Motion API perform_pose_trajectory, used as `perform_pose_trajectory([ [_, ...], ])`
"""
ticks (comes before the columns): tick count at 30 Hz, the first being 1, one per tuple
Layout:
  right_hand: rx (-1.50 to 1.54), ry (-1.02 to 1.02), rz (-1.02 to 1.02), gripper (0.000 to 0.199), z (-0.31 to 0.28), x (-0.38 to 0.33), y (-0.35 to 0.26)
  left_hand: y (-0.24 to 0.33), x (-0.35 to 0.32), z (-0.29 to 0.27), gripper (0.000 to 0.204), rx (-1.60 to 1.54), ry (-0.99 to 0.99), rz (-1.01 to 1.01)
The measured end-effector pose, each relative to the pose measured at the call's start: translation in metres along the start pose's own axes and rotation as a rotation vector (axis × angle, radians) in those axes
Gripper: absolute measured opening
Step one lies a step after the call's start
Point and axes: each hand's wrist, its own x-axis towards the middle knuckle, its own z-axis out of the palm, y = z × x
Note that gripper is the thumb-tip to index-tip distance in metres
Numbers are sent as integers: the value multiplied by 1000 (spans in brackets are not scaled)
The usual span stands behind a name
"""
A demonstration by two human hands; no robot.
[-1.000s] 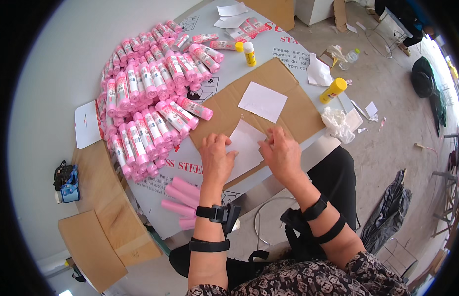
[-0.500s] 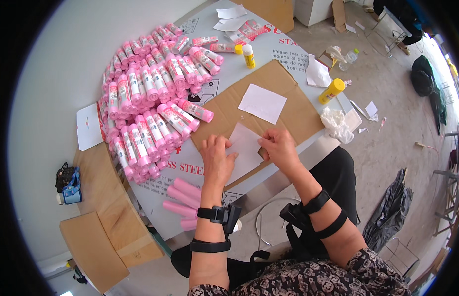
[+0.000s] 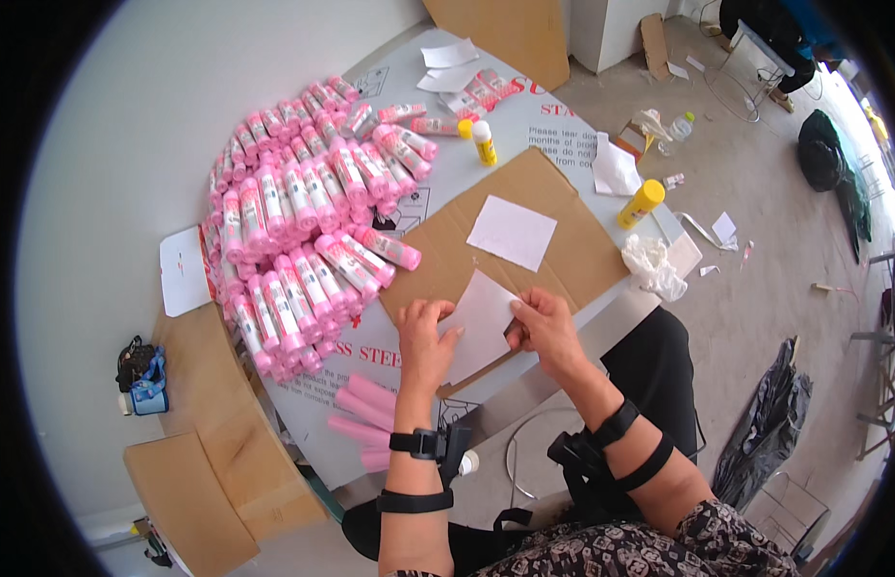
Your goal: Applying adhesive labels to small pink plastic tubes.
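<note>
A white sheet of paper [image 3: 482,322] lies at an angle on a flat piece of brown cardboard [image 3: 433,240], close to the table's near edge. My right hand [image 3: 547,332] pinches its right corner between thumb and fingers. A small dark patch shows under those fingers, too hidden to name. At the sheet's left edge rests my left hand [image 3: 426,344], thumb apart from the loosely bent fingers. Farther up the cardboard is a second white sheet [image 3: 512,233], touched by neither hand. Several plain pink tubes [image 3: 363,404] lie beside my left wrist.
A large heap of pink labelled tubes [image 3: 303,202] covers the table's left side. A yellow glue stick [image 3: 484,144] stands uncapped beyond the cardboard; a larger yellow one [image 3: 642,204] stands at the right, near a crumpled clear plastic bag [image 3: 651,264]. Paper scraps [image 3: 449,55] lie at the far end.
The whole view has shifted, so the table sits lower in the picture. Both hands stay at the near sheet, which has moved slightly to the right on the cardboard.
</note>
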Motion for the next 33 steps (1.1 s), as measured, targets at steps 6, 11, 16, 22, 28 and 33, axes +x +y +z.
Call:
perform_pose_trajectory([
  [6, 101, -15, 28, 13, -7, -3, 4, -7, -1, 7, 30, -111, 30, -1],
  [11, 160, -29, 10, 14, -5, -4, 5, -8, 0, 4, 27, -153, 45, -20],
  [16, 192, -9, -100, 12, -7, -1, 4, 11, 5, -6, 18, -623, -54, -240],
  [22, 216, -13, -110, 12, -5, -5, -2, 18, 8, -11, 18, -604, -46, -148],
  [28, 205, -12, -127, 11, -7, -7, 2, 30, 8, -12, 14, -526, -60, -168],
  [33, 132, -118, -74, 10, -10, -16, -4, 22, 6, -10, 8, -645, -27, -226],
])
